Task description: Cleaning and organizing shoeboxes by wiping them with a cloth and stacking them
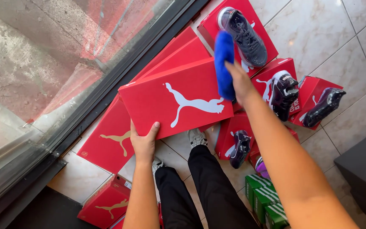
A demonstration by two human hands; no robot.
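Red shoebox [176,99] gripped by left hand [144,142] — right hand [240,82] clutches blue cloth [224,63].

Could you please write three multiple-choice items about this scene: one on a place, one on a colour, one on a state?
1. Where does the left hand grip the red cardboard shoebox?
A. its near edge
B. its far corner
C. inside it

2. What colour is the soft cloth in the right hand?
A. white
B. blue
C. green

3. How does the dark sneaker at the top lie?
A. inside a shut box
B. on the tiled floor
C. on top of a red box lid

Answers: 1 A, fingers wrap the near edge; 2 B, the cloth is bright blue; 3 C, the shoe rests on the lid.
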